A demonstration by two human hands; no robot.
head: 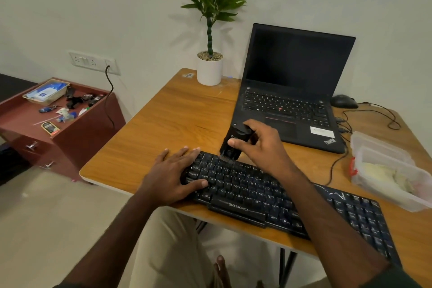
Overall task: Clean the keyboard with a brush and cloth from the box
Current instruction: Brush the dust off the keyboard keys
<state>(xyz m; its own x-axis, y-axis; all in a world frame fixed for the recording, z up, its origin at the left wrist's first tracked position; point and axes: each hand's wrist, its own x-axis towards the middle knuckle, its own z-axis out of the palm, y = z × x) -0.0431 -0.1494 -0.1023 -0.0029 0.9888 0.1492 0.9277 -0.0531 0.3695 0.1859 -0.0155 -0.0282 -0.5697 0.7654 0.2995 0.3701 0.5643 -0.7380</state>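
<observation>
A black Zebronics keyboard [268,196] lies slanted along the near edge of the wooden table [177,114]. My right hand [261,145] grips a black brush [232,142], bristles down on the keyboard's top row near its left end. My left hand [174,175] lies flat with straight fingers on the keyboard's left end, thumb on the keys. A clear plastic box [388,170] at the table's right edge holds a pale cloth [383,172].
An open black laptop [294,91] stands behind the keyboard, a mouse [343,101] and cables to its right. A potted plant [210,65] sits at the table's back. A low red cabinet [58,119] with small clutter stands to the left.
</observation>
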